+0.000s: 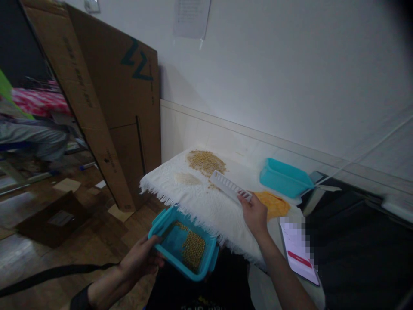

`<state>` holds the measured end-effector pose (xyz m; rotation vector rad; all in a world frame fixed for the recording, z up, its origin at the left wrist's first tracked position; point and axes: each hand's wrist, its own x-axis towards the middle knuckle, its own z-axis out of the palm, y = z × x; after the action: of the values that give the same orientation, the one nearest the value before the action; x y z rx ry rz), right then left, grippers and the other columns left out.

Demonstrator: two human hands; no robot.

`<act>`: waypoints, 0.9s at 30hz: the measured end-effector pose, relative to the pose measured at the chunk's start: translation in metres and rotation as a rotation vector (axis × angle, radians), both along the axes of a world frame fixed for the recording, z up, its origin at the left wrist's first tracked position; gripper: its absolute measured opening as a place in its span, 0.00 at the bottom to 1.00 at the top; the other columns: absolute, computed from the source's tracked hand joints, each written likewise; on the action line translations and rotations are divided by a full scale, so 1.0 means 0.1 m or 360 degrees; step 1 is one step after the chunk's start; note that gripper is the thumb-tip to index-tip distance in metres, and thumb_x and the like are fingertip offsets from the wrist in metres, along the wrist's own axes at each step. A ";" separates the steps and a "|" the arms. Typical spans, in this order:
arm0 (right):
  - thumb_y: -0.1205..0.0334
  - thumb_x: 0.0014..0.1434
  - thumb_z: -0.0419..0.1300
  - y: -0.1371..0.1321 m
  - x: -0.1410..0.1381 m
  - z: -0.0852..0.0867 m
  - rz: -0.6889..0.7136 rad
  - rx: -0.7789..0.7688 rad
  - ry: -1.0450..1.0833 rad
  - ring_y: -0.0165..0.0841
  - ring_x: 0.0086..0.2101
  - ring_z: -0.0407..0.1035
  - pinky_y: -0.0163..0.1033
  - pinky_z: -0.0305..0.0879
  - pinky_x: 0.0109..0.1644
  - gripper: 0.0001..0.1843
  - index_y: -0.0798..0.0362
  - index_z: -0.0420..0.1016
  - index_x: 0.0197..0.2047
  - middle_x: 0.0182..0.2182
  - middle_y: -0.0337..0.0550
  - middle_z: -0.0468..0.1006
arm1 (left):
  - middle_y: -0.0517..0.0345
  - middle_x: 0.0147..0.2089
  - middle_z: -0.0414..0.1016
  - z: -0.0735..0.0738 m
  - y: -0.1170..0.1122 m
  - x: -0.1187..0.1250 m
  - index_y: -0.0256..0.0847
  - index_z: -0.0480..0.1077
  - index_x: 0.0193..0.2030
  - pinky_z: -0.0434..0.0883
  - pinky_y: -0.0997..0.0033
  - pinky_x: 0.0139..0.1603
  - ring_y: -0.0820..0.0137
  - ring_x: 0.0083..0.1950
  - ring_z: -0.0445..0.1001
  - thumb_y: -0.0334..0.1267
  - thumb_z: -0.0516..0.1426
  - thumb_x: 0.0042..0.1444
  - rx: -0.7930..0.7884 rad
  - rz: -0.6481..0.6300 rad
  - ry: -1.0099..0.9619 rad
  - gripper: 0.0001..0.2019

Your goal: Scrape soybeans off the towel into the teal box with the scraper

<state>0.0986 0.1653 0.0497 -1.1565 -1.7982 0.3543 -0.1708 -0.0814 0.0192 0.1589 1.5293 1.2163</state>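
Note:
My left hand (142, 257) grips the left rim of a turquoise plastic container (209, 258) below the table's front edge. Yellowish soybeans (193, 249) lie in it, mostly towards its right side. In my right hand (254, 213) is a long white plastic piece with a row of slots (227, 184), held over the cloth. Beyond its far end, a pile of soybeans (206, 162) is spread on the white fringed cloth (206, 215). A smaller patch of pale grains (187, 179) lies nearer the front left, apart from the slotted piece.
A second turquoise container (285, 176) stands at the back right, by an orange cloth (274, 204). A phone or tablet with a lit screen (300, 254) lies at the right. A tall cardboard box (129, 99) stands left of the table, against the white wall (274, 73).

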 end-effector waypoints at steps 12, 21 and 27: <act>0.40 0.65 0.58 0.11 -0.06 -0.13 0.0075 -0.0070 -0.0076 0.42 0.32 0.81 0.40 0.70 0.35 0.23 0.49 0.85 0.45 0.32 0.47 0.88 | 0.58 0.19 0.80 0.00 -0.01 -0.01 0.45 0.68 0.39 0.61 0.79 0.18 0.71 0.18 0.77 0.56 0.72 0.35 0.0002 0.0006 0.0006 0.29; 0.41 0.65 0.59 0.08 -0.06 -0.15 0.0177 -0.0110 -0.0085 0.42 0.29 0.80 0.40 0.69 0.34 0.22 0.50 0.85 0.44 0.30 0.45 0.87 | 0.59 0.19 0.80 0.02 0.00 0.00 0.45 0.68 0.40 0.61 0.79 0.19 0.71 0.18 0.76 0.57 0.73 0.34 0.0005 0.0009 -0.0001 0.31; 0.43 0.65 0.60 0.03 -0.07 -0.15 0.0256 -0.0141 -0.0064 0.41 0.30 0.81 0.39 0.71 0.35 0.21 0.49 0.85 0.45 0.31 0.45 0.87 | 0.58 0.19 0.80 -0.02 0.01 -0.01 0.46 0.67 0.39 0.60 0.78 0.18 0.70 0.18 0.76 0.59 0.74 0.32 0.0019 0.0010 -0.0019 0.32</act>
<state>0.0919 0.1679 0.0343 -1.0891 -1.9331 0.5124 -0.1722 -0.0809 0.0171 0.1547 1.5134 1.2295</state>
